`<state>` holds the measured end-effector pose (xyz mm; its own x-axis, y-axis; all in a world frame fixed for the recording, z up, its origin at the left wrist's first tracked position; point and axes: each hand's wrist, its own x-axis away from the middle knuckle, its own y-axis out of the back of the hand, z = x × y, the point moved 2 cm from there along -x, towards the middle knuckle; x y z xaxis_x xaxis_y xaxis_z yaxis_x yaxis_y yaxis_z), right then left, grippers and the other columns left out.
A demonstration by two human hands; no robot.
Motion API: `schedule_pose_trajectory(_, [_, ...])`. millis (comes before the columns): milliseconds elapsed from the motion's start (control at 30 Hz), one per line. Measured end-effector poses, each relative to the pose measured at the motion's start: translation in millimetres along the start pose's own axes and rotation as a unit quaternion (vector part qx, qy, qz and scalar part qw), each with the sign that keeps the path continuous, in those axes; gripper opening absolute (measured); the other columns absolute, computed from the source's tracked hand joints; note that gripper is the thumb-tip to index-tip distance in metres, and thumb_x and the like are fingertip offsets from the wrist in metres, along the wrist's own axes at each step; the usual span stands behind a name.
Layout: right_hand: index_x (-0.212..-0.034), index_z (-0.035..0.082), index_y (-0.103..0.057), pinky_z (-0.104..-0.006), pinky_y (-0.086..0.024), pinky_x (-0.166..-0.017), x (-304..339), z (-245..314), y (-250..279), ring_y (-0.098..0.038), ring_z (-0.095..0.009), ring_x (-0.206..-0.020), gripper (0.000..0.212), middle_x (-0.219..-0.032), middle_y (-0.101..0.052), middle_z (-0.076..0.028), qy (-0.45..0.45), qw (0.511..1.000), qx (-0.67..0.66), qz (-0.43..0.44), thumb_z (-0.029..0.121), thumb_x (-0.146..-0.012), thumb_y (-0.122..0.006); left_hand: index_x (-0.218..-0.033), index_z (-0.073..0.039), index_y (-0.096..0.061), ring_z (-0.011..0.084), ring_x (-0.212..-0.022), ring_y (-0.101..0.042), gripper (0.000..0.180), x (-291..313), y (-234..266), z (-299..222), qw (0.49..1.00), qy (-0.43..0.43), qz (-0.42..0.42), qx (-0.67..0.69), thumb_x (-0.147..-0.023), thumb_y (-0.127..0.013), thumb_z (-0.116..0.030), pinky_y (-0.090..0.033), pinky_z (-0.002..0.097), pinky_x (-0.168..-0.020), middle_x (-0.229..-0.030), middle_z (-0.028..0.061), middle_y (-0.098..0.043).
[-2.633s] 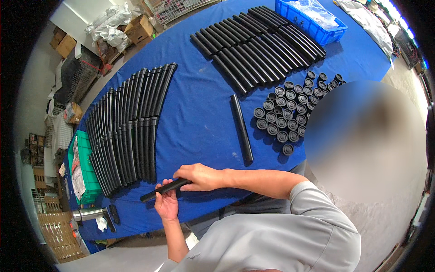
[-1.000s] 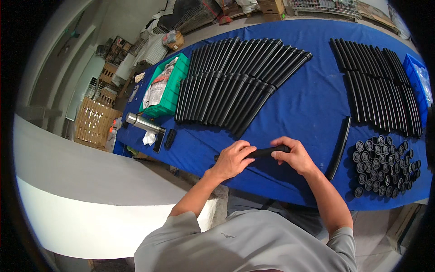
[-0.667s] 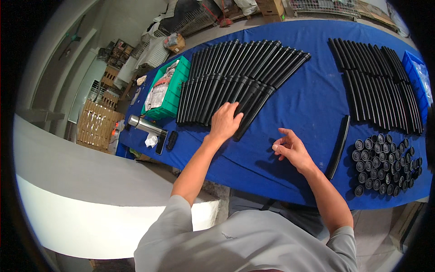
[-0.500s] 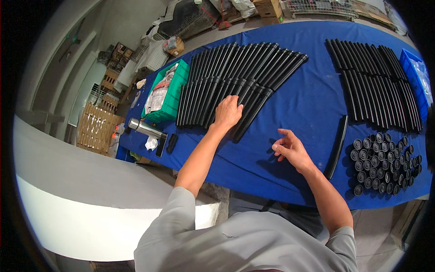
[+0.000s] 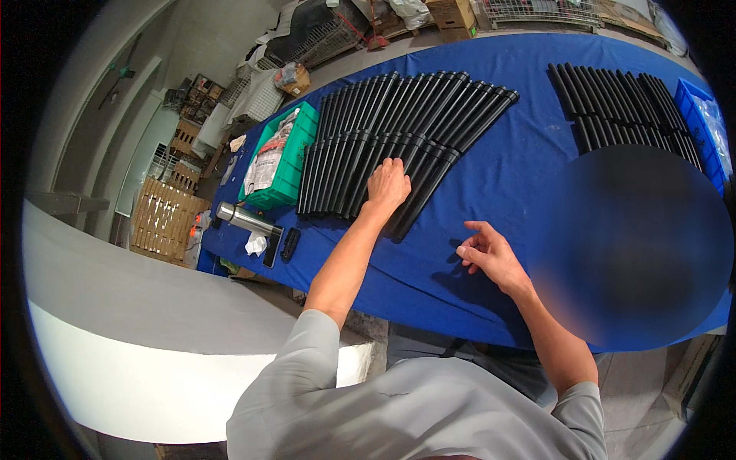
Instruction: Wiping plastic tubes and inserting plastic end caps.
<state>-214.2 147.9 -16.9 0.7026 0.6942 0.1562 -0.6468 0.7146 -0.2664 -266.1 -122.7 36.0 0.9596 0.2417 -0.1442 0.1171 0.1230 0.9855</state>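
Note:
My left hand (image 5: 389, 186) lies on the near row of long black tubes (image 5: 331, 176), its fingers curled together over one of them. The tubes fan out side by side in two rows, with collars where the rows meet. Over the blue cloth (image 5: 414, 287), right of the fan, hovers my right hand (image 5: 491, 257). Its index finger and thumb stand apart, with nothing held and the other fingers bent. Another group of black tubes (image 5: 606, 88) lies at the far right. A round blurred patch hides the cloth below that group.
Left of the fan stands a green crate (image 5: 295, 165) holding newspaper. Near it lie a steel flask (image 5: 241, 216), a crumpled white tissue (image 5: 256, 244) and a small black object (image 5: 290, 244). A blue bin (image 5: 694, 115) with clear plastic sits at the right edge.
Both hands keep nearly the same places; the view has shifted slightly. A blurred patch now covers the single tube, the round black caps and part of the right tube group.

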Motion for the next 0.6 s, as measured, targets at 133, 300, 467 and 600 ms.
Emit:
schedule_pose_trajectory(133, [-0.139,-0.002,-0.045,-0.0292,-0.053,-0.067,4.0,-2.0,2.6,-0.060,-0.013,-0.083,0.056,-0.097,-0.060,-0.008,-0.012,1.000,0.004,-0.001,0.016,-0.092,-0.070,-0.109,0.002,-0.059,0.0392,-0.103,-0.065,0.035,-0.7,-2.7,-5.6,1.000,-0.004,0.002,0.000,-0.087,-0.070,-0.022,-0.056,0.0501,-0.085,-0.110,0.0213,-0.063])
schedule_pose_trajectory(300, [-0.131,-0.001,-0.054,-0.0289,-0.052,-0.061,-4.4,-17.5,3.8,-0.061,-0.012,-0.072,0.053,-0.084,-0.064,-0.005,0.031,0.999,0.026,0.020,0.024,-0.089,-0.074,-0.113,-0.003,-0.060,0.0417,-0.106,-0.062,0.044,3.5,11.8,-9.5,0.999,0.006,-0.032,0.035,-0.085,-0.072,-0.034,-0.051,0.0531,-0.088,-0.115,0.0214,-0.061])
schedule_pose_trajectory(467, [-0.109,-0.004,-0.066,-0.0423,-0.055,-0.077,-8.4,-10.6,-4.5,-0.070,-0.034,-0.083,0.043,-0.089,-0.071,-0.020,0.152,0.962,0.226,-0.005,0.032,-0.085,-0.073,-0.116,-0.004,-0.063,0.0371,-0.099,-0.064,0.037,30.9,44.0,-64.5,0.984,-0.101,-0.057,0.138,-0.088,-0.069,-0.028,-0.053,0.0466,-0.082,-0.108,0.0160,-0.066])
schedule_pose_trajectory(600, [-0.103,-0.002,-0.066,-0.0442,-0.054,-0.079,-8.4,-34.6,-4.7,-0.069,-0.034,-0.091,0.035,-0.096,-0.071,-0.018,0.358,0.894,0.261,-0.063,0.029,-0.086,-0.071,-0.112,-0.004,-0.065,0.0316,-0.087,-0.067,0.030,79.8,55.6,-177.6,0.869,-0.364,-0.002,0.335,-0.084,-0.070,-0.014,-0.055,0.0399,-0.074,-0.101,0.0128,-0.067])
